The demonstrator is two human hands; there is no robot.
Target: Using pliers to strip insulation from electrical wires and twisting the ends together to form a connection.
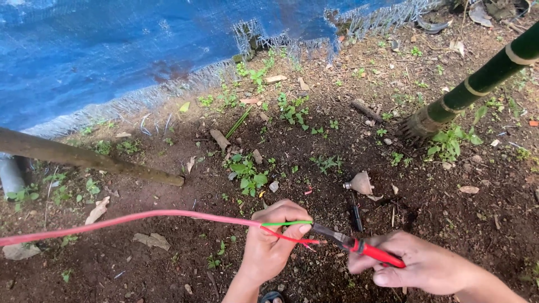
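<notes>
pink cable (140, 216) runs in from the left edge, hanging above the bare soil (168, 269), and ends in the person's left hand (272, 241). the fingers (292, 216) of that hand are curled tight around the cable's end, pinching it so the two thin inner wires fan out to the right: a green wire (286, 223) on top and a red wire (292, 238) just below it. held this way, the wires are spread apart and kept steady in the air for the tool.

the right hand (426, 266) is closed around the red handles of a pair of pliers (359, 247), its fingers wrapped fully about the grip. the dark tip of the pliers points left and meets the wires just beside the left thumb; whether it is biting the red wire or only touching it cannot be told.

on the ground behind lie a small snail shell (359, 182), scattered weeds (247, 174), a wooden pole (84, 157) at the left, a green bamboo stalk (477, 84) at the right and a blue tarp (112, 50) across the top.
</notes>
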